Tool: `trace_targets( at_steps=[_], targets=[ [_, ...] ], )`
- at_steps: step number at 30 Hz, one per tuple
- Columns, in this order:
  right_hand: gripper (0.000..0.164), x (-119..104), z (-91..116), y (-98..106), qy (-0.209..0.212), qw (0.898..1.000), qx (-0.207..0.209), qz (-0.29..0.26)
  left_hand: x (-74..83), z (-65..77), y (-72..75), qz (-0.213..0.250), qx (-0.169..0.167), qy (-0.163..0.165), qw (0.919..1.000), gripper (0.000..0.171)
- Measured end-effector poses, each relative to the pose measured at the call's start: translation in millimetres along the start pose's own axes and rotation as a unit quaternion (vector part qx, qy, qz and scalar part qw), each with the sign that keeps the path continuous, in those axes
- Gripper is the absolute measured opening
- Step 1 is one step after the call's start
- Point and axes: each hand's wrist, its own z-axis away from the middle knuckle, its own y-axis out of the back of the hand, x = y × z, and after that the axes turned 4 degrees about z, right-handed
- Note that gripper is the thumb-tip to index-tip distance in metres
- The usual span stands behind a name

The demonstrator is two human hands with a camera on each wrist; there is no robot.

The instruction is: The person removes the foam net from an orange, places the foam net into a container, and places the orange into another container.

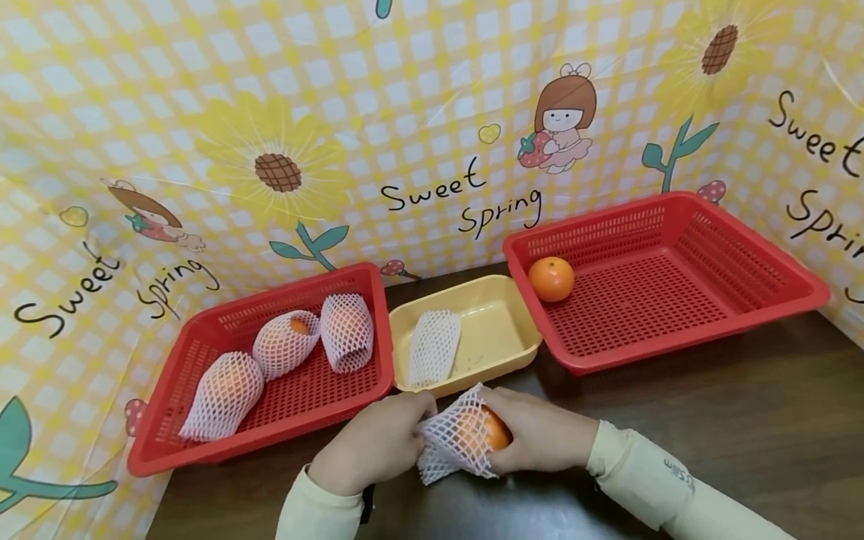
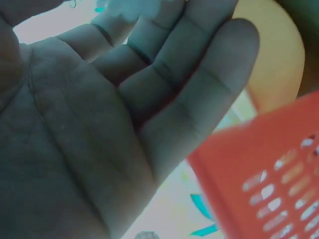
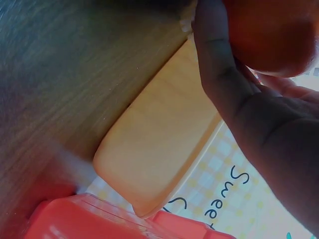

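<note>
In the head view, an orange (image 1: 498,430) sits partly inside a white foam net sleeve (image 1: 451,444), just in front of the yellow tray. My right hand (image 1: 545,433) grips the orange from its bare right side, thumb at the near side. The left hand (image 1: 373,444) pinches the left end of the foam net sleeve; its fingertips are partly hidden there. From the right wrist, the bare orange (image 3: 274,37) shows against the fingers. The left wrist view shows the palm (image 2: 70,129) and bent fingers, with a blurred white piece at their tips.
At left, a red basket (image 1: 391,367) holds several netted fruits, including a netted orange (image 1: 229,384). The yellow tray (image 1: 502,330) between the baskets holds a flat foam net sleeve (image 1: 435,346). A right-hand red basket (image 1: 648,300) contains one bare orange (image 1: 552,279). Behind stands a printed cloth.
</note>
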Motion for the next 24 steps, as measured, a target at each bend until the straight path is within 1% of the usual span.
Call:
trace_targets(
  at_steps=[4,6,8,10,13,15,18,21,24],
  targets=[
    [0.059,0.1,-0.2,0.2,-0.012,1.0,-0.003,0.003,1.1,7.9,10.6,-0.029,0.045,-0.012,0.9985,0.019],
    [0.062,0.5,-0.4,0.2,-0.022,1.0,-0.012,0.005,0.0,12.2,17.2,-0.039,0.074,-0.001,0.9965,0.017],
    [0.065,0.9,-0.7,-0.2,-0.03,0.999,-0.02,0.006,-1.8,16.4,24.7,-0.04,0.106,0.018,0.9934,0.016],
    [0.066,1.7,-1.0,-0.6,-0.037,0.999,-0.028,0.007,-3.6,19.3,31.9,-0.03,0.144,0.041,0.9883,0.017],
    [0.067,2.2,-1.1,-1.9,-0.037,0.999,-0.036,0.005,-5.8,19.1,39.9,0.002,0.209,0.047,0.9768,0.02],
    [0.067,2.1,-0.9,-2.5,-0.035,0.999,-0.042,0.003,-5.7,14.6,42.9,0.025,0.247,0.044,0.9677,0.023],
    [0.068,1.4,-0.1,-2.7,-0.031,0.998,-0.053,-0.003,-3.8,1.5,44.9,0.055,0.292,0.034,0.9543,0.027],
    [0.069,1.2,0.8,-1.3,-0.024,0.998,-0.057,-0.008,-1.3,-18.0,45.7,0.079,0.324,0.029,0.9422,0.026],
    [0.068,2.9,1.0,0.6,-0.018,0.998,-0.057,-0.018,-4.2,-41.3,43.3,0.088,0.347,0.028,0.9333,0.016]
  ],
)
